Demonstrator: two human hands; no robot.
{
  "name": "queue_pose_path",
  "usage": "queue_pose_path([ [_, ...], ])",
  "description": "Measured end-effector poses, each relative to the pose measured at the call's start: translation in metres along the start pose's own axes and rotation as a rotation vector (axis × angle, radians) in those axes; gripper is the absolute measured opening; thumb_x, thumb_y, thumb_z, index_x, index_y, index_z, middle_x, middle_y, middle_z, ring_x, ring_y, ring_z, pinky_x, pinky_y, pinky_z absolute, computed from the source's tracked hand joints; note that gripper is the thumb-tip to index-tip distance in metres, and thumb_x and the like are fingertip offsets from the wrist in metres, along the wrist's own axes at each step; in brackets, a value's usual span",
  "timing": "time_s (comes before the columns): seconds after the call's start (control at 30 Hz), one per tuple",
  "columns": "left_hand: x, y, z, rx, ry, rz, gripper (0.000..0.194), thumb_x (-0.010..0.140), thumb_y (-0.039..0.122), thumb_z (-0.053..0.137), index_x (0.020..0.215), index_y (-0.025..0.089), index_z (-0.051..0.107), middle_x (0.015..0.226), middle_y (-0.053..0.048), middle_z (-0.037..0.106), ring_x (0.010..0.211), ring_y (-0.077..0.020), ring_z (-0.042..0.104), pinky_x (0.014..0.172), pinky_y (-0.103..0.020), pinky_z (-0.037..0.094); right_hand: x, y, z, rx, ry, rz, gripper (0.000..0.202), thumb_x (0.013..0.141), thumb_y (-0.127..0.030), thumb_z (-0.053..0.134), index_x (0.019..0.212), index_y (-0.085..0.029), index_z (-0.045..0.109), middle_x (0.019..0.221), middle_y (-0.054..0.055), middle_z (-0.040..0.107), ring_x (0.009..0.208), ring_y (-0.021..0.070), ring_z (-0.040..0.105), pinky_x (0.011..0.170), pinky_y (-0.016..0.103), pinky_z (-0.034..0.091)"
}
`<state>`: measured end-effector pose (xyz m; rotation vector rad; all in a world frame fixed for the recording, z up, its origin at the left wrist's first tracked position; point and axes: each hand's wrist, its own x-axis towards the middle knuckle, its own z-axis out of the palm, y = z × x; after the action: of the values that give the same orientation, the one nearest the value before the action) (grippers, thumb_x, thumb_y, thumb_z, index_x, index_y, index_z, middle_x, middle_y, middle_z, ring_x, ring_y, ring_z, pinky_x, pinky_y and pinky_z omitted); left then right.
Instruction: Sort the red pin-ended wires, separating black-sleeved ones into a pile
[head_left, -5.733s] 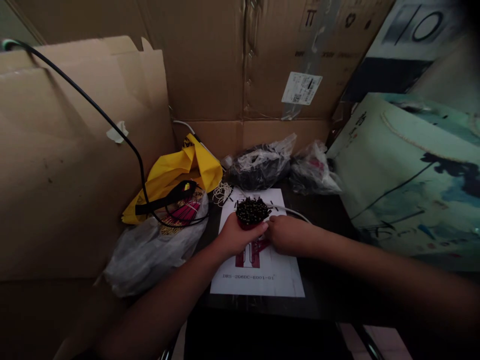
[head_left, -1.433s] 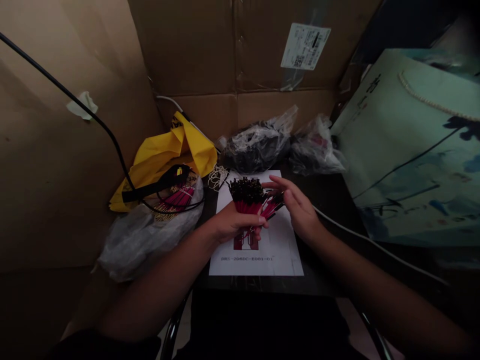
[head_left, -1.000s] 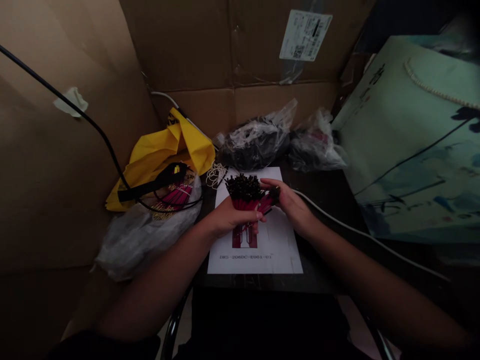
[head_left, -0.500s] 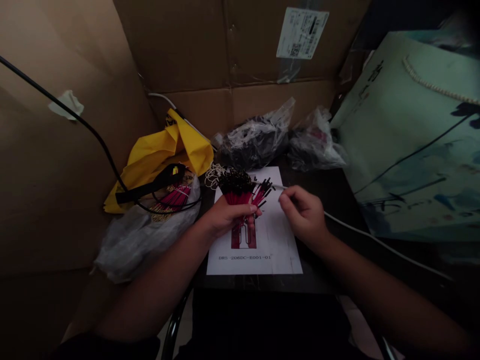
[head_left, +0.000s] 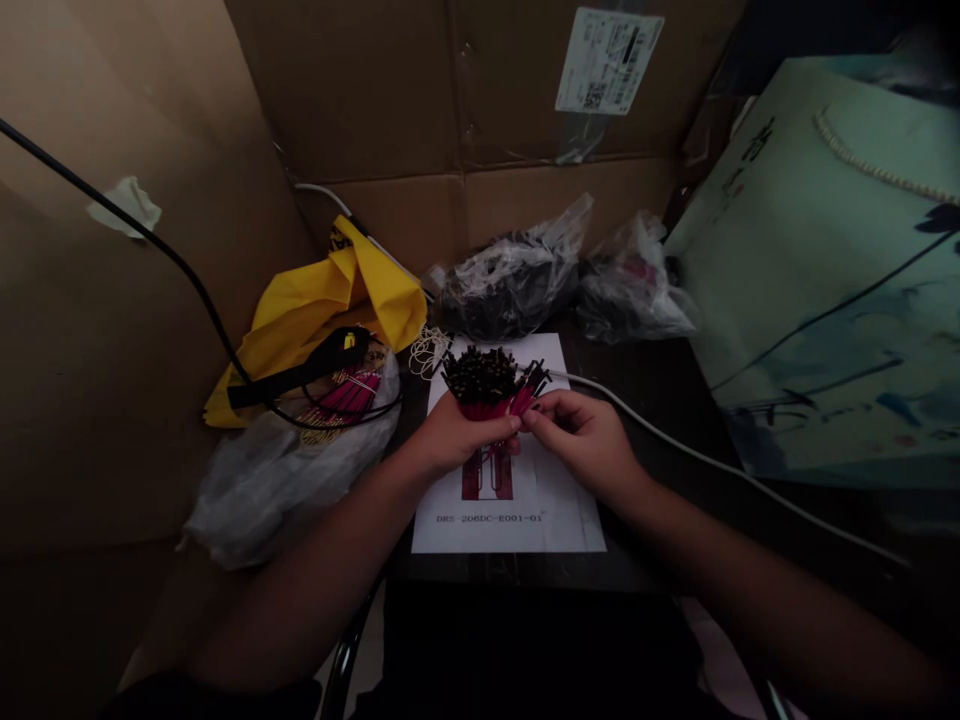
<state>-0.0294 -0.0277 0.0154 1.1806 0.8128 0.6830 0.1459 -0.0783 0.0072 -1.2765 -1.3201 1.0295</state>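
Note:
My left hand (head_left: pixel 465 435) is closed around a thick bundle of red wires (head_left: pixel 484 409) with black ends, held above a printed paper sheet (head_left: pixel 574 500). The black tips fan upward, and a smaller group leans off to the right. My right hand (head_left: pixel 581 440) has come up to that smaller group, thumb and forefinger pinched at the red wires there. How many strands it grips is too dark to make out. Part of the sheet's red-and-white picture (head_left: pixel 487 478) shows below my left hand.
Left lie a yellow bag (head_left: pixel 300 300), a clear plastic bag (head_left: pixel 277 500) and another red wire bundle (head_left: pixel 346 398). Behind are two filled plastic bags, one black (head_left: pixel 510 290), one paler (head_left: pixel 637 290). A grey cable (head_left: pixel 675 447) crosses the dark table; a large paper bag (head_left: pixel 817 300) stands right.
My right hand has moved left from beside the bundle to pinch at its right-hand wires. The bundle in my left hand has tilted slightly, showing more of its black tips.

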Motion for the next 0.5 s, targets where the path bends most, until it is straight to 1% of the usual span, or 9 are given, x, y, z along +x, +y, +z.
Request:
queue_pose_path([
  [0.1,-0.0003,0.0010,0.0013,-0.019,-0.001,-0.035,0.022,0.071,0.026,0.079,0.082,0.013,0.066,0.063,-0.003,0.068,0.059,-0.0169,0.066,0.059,-0.029,0.054,0.0002,-0.0011,-0.0009,0.057,0.005,0.020,0.018,0.081,-0.036,0.070,0.077,-0.019,0.068,0.064,-0.001,0.062,0.056,0.0113,0.050,0.053,0.026,0.038],
  [0.3,-0.0008,0.0006,0.0019,-0.034,0.003,-0.096,0.026,0.069,0.028,0.081,0.084,0.010,0.069,0.072,-0.006,0.070,0.059,-0.0152,0.065,0.059,-0.030,0.056,0.0035,-0.0005,-0.0063,0.082,0.101,0.043,0.020,0.081,-0.037,0.069,0.076,-0.018,0.065,0.058,-0.003,0.055,0.052,0.0102,0.047,0.050,0.025,0.037],
  [0.4,-0.0006,0.0001,0.0008,0.008,-0.026,-0.085,0.021,0.071,0.028,0.079,0.080,0.010,0.070,0.065,-0.003,0.067,0.053,-0.0128,0.061,0.055,-0.028,0.053,0.0044,0.0005,-0.0067,0.109,0.109,0.055,0.023,0.083,-0.039,0.068,0.075,-0.018,0.061,0.056,-0.004,0.052,0.050,0.0093,0.047,0.049,0.024,0.038],
  [0.47,-0.0004,-0.0005,0.0002,0.037,-0.045,-0.066,0.018,0.072,0.026,0.078,0.079,0.011,0.071,0.062,-0.002,0.065,0.051,-0.0117,0.059,0.053,-0.026,0.051,0.0046,0.0009,-0.0054,0.156,0.122,0.048,0.024,0.082,-0.040,0.069,0.084,-0.020,0.058,0.064,-0.004,0.054,0.050,0.0088,0.049,0.048,0.024,0.041],
  [0.5,-0.0004,-0.0007,0.0001,0.048,-0.054,-0.057,0.017,0.072,0.026,0.077,0.078,0.011,0.071,0.062,-0.002,0.065,0.050,-0.0116,0.059,0.052,-0.026,0.051,0.0047,0.0009,-0.0046,0.186,0.132,0.046,0.028,0.081,-0.042,0.069,0.094,-0.021,0.056,0.073,-0.003,0.058,0.050,0.0088,0.052,0.046,0.024,0.043],
])
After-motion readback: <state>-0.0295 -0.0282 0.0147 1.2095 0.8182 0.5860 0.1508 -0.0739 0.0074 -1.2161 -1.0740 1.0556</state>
